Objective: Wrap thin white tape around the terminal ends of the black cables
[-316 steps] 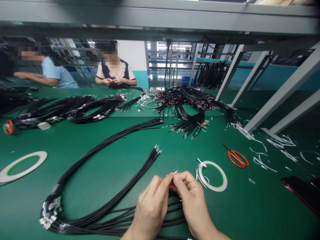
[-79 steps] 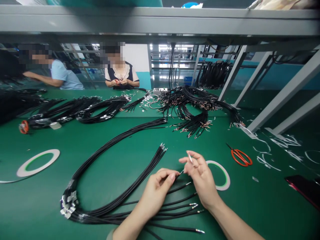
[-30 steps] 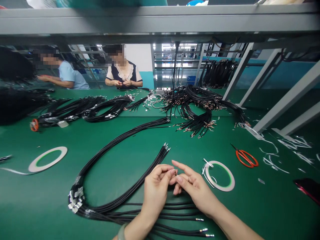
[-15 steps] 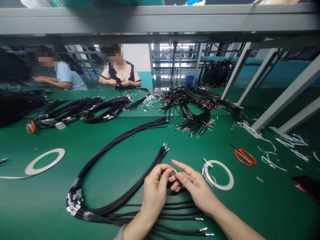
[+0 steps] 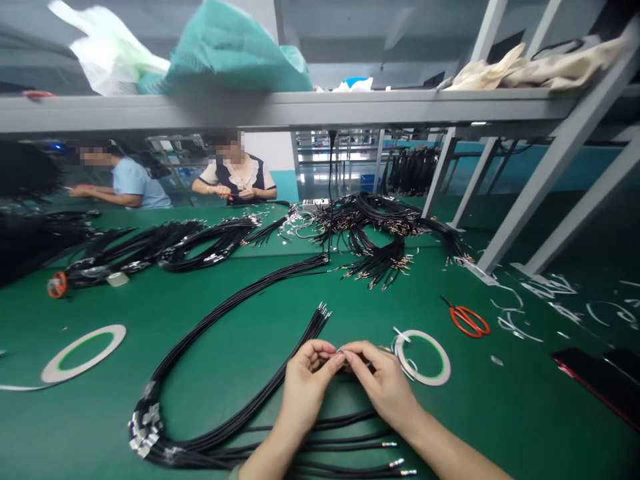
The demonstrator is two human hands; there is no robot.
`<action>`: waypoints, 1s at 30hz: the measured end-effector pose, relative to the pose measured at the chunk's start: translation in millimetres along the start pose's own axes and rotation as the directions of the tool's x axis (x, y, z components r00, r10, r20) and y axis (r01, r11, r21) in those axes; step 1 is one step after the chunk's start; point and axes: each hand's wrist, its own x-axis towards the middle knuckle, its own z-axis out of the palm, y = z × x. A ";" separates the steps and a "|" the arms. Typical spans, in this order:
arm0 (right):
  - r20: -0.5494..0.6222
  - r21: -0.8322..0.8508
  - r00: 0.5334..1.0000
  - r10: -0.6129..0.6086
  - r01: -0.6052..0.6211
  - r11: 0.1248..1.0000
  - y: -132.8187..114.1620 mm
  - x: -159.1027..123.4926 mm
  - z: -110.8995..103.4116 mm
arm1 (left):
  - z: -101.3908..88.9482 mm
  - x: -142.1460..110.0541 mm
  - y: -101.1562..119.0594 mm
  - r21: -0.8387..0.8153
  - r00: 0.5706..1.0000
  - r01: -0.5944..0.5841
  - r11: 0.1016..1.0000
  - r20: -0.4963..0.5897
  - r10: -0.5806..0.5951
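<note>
Your left hand [image 5: 306,383] and right hand [image 5: 387,380] meet tip to tip, thumb and fingers of each pinched in on a small piece [image 5: 341,353] that they mostly hide; you cannot tell here what it is. Half a second ago your right index finger stood out straight and a pale strip showed between the hands; now that finger is curled in and the strip is covered. This looks like a turn to closer fingertip work at one spot. Your view has also tipped up, bringing in the teal bag [image 5: 230,50] on the shelf [image 5: 350,110]. The black cables [image 5: 190,339] lie looped on the counter [image 5: 280,287] to the left, as before; the loose cable ends [image 5: 397,463] point right on the near side. The tape roll [image 5: 446,360] lies just right of your right hand, the scissors [image 5: 469,322] farther right.
</note>
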 end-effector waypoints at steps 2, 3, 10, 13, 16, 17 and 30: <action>-0.018 -0.033 0.999 -0.031 0.031 0.999 0.4 2.8 -2.2 | -3.0 3.0 -1.5 -0.002 1.000 -0.003 1.000 0.028 0.003; -0.028 -0.035 0.999 -0.036 0.035 0.999 0.4 4.3 -3.0 | -4.2 4.5 -1.9 -0.002 0.999 -0.003 1.000 0.051 0.003; -0.040 0.151 0.999 0.026 -0.020 0.988 -1.6 10.3 4.3 | -6.2 8.5 1.2 -0.030 0.981 0.001 1.000 0.194 0.005; -0.103 0.267 0.990 0.095 -0.064 0.962 -2.3 16.0 0.5 | -3.3 4.8 2.3 -0.044 0.972 -0.006 0.999 0.236 0.017; -0.230 0.356 0.960 0.161 -0.071 0.932 -8.1 27.5 -23.9 | 0.1 2.2 1.6 -0.058 0.967 -0.014 0.998 0.252 0.028; -0.261 0.383 0.948 0.183 -0.073 0.921 -11.5 32.1 -37.2 | 0.7 2.1 1.3 -0.066 0.968 -0.018 0.998 0.249 0.034; -0.487 0.427 0.824 0.290 -0.066 0.902 -18.1 35.1 -236.8 | -2.8 11.3 1.5 -0.138 0.989 0.052 0.989 0.144 -0.032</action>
